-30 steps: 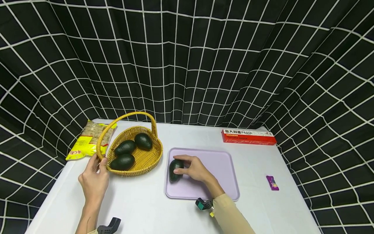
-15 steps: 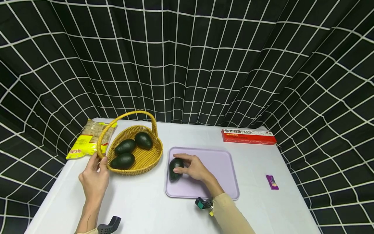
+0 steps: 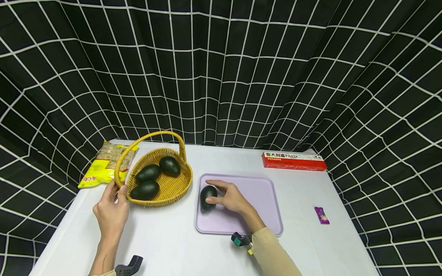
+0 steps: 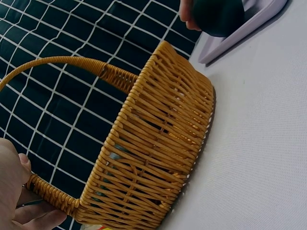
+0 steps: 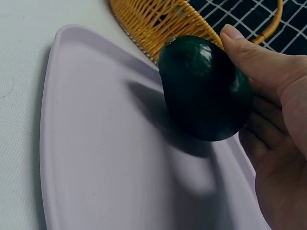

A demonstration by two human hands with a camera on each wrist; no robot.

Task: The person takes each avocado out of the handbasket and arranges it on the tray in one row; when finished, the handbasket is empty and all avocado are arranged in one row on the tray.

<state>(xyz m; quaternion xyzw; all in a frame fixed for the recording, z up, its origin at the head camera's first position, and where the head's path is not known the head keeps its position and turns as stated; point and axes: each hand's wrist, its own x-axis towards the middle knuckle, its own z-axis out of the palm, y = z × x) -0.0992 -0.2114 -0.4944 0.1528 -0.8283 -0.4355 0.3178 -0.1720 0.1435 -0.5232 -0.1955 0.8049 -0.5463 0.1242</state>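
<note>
My left hand (image 3: 112, 212) grips the near-left foot of the handle on a yellow wicker basket (image 3: 176, 197). Inside lie three dark green avocados, one at the back (image 3: 169, 166), one in the middle (image 3: 147, 173) and one at the front (image 3: 145, 190). My right hand (image 3: 230, 197) holds another avocado (image 5: 206, 91) between thumb and fingers, over the left part of a lilac tray (image 3: 248, 214). In the right wrist view this avocado hangs close above the tray, its shadow falling on the tray floor. The left wrist view shows the basket's woven side (image 4: 148, 143) standing on the white cloth.
A yellow bag of dry food (image 3: 98, 172) lies behind and left of the basket. At the back right is a red pasta box (image 3: 293, 161), with a small purple packet (image 3: 322, 215) nearer on the right. A black gridded curtain (image 3: 214, 76) surrounds the white table (image 3: 165, 237).
The avocado in my right hand has risen slightly off the tray. My left hand and the basket stay where they were.
</note>
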